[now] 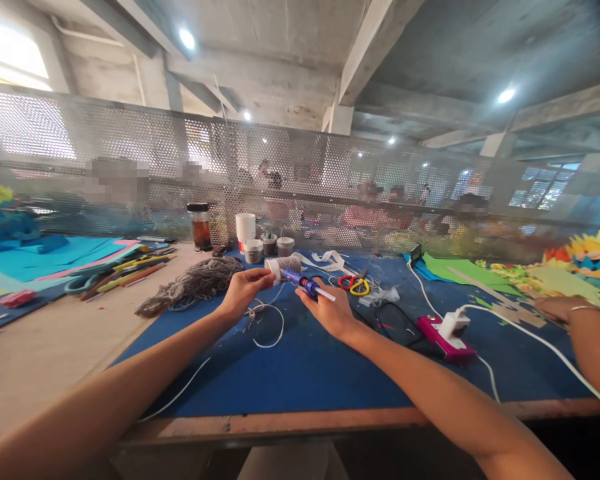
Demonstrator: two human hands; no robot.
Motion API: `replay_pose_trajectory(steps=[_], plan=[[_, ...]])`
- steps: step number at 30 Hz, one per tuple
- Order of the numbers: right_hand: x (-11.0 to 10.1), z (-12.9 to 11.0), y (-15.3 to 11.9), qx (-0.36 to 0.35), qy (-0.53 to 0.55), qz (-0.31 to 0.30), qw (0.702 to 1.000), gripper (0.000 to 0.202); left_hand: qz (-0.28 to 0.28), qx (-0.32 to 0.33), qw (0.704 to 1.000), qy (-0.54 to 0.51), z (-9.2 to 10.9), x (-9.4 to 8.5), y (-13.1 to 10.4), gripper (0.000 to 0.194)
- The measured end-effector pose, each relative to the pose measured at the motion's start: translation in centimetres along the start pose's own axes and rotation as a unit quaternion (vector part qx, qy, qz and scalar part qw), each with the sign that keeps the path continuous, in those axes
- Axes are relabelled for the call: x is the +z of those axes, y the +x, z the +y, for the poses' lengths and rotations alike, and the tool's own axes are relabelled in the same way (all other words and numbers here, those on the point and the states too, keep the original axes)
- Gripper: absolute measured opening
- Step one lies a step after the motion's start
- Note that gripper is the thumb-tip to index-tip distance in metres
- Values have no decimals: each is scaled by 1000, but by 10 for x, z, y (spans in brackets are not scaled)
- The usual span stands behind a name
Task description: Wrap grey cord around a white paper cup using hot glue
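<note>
My left hand is closed on a white paper cup lying on its side, its lower part wound with grey yarn. In my right hand is a blue hot glue gun, its nozzle end close to the cup. A clear glue stick juts from the gun's back, toward me. Below the hands a loop of white cord lies on the blue table mat. A heap of grey yarn sits left of my left hand.
Behind the hands stand stacked paper cups, several smaller filled cups and a dark-lidded jar. Scissors, a pink power strip and white cable lie rightward. Another person's arm reaches in. A mesh partition runs behind.
</note>
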State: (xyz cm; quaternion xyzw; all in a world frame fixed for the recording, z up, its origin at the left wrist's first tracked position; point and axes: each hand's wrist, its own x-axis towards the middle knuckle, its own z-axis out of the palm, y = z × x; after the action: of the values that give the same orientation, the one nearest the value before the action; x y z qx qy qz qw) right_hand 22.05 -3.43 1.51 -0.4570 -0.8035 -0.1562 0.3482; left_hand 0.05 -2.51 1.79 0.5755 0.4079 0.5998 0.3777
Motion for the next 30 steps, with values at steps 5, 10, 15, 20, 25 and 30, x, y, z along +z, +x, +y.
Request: replay_pose_trajectory(steps=[5, 10, 15, 20, 25, 30], plan=[[0, 0, 0, 1, 3, -3, 1000, 43, -2, -2, 1000, -4, 0, 0, 0, 30], [-1, 1, 0, 0, 8, -5, 1000, 43, 2, -3, 1000, -8, -2, 0, 2, 30], [0, 1, 0, 2, 8, -6, 1000, 43, 2, 2, 1000, -2, -3, -1, 3, 29], [1, 1, 0, 1, 5, -3, 1000, 44, 5, -3, 1000, 1, 0, 0, 1, 29], [0, 1, -1, -4, 7, 0, 1000, 43, 3, -2, 1000, -7, 1, 0, 1, 28], [0, -1, 0, -2, -5, -5, 1000, 44, 8, -4, 1000, -18, 3, 1, 1, 30]])
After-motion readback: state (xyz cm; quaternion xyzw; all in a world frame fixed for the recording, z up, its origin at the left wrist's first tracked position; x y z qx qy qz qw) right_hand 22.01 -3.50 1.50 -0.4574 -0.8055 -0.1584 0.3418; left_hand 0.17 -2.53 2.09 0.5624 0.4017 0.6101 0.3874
